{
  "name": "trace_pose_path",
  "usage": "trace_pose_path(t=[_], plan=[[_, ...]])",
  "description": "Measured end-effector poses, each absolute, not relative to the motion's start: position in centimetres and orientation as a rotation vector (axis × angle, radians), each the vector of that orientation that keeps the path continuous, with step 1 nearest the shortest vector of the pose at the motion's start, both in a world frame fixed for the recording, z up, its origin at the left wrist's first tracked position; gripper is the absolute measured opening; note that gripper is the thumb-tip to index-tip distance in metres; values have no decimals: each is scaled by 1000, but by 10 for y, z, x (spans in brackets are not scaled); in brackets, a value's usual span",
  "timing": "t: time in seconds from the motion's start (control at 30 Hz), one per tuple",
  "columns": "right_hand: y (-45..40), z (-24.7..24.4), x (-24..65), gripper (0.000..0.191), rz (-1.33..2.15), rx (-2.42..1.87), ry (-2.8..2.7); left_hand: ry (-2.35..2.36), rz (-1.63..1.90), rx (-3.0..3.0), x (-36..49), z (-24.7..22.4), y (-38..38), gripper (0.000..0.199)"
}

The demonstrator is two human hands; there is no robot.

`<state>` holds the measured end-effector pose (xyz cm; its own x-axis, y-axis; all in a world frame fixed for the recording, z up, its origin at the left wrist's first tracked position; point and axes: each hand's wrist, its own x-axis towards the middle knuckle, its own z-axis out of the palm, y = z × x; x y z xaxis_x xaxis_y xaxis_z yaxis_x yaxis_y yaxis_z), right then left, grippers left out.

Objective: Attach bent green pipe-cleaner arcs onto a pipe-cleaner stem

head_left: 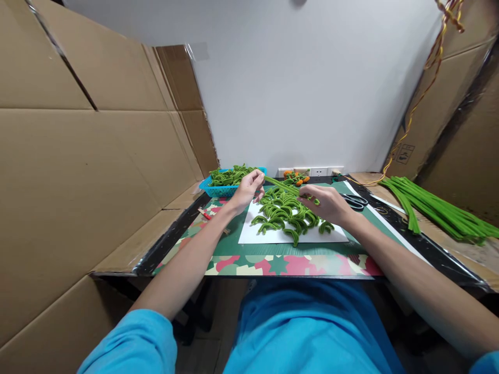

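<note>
Pinched 1 end of a green strip (281, 185) in the left hand (250, 188), thumb and fingertips closed, grip firmly shut! Gripped the same strip farther along with the right hand (324, 201), fingers curled down and closed on it. Held it slanting between the 2 hands, lower toward the right, above a crowd of curled green pieces (284, 212). Had those pieces scattered over a white sheet (249, 235), on a green mat (234, 250) with a patterned near border, all on the surface (423, 238). Saw a blue basket (222, 191) beyond the left hand, heaped with more green pieces! Spotted orange flowers (299, 182) by the wall, just in front of the sockets (318, 171). Found black-handled scissors (355, 201) near the right hand, partly hidden behind it. Had a bundle of green stems (448, 209) lying off to the right. Caught a red stick (204, 213) beside the left forearm, partly covered, too small to make out fully.
</note>
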<state>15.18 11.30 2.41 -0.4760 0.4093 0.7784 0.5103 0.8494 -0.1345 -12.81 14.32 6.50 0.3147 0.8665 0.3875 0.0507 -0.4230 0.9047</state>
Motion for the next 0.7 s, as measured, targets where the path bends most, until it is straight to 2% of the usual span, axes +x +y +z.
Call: trace_pose_path(t=[0.5,0.7], plan=[[112,24,152,33,-245,-639,-2028,886,1231,1803,-129,65,143,51],[113,26,151,36,-210,-562,-2039,849,1088,1718,-138,72,143,50]])
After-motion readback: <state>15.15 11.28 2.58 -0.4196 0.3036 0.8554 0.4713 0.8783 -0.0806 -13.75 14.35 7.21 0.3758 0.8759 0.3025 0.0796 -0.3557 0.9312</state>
